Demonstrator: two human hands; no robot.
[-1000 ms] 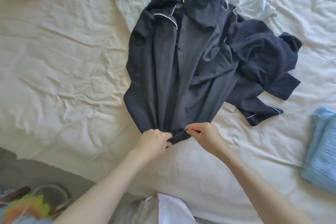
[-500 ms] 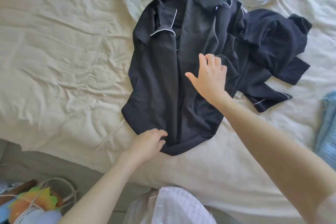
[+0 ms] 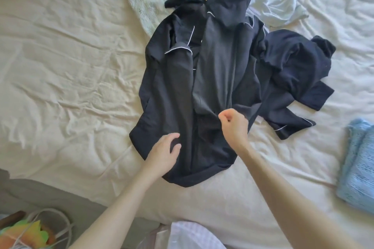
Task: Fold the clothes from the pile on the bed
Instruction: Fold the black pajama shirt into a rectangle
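The dark shirt [image 3: 212,79] lay spread on the bed [image 3: 70,66], collar away from the person. The left hand [image 3: 165,152] rested on its near left panel, fingers loosely curved. The right hand [image 3: 234,125] was curled over the shirt's middle, pinching a fold of the cloth between thumb and fingers.

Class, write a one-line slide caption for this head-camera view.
Left hand rests on a dark shirt spread on the bed; right hand pinches its fabric.
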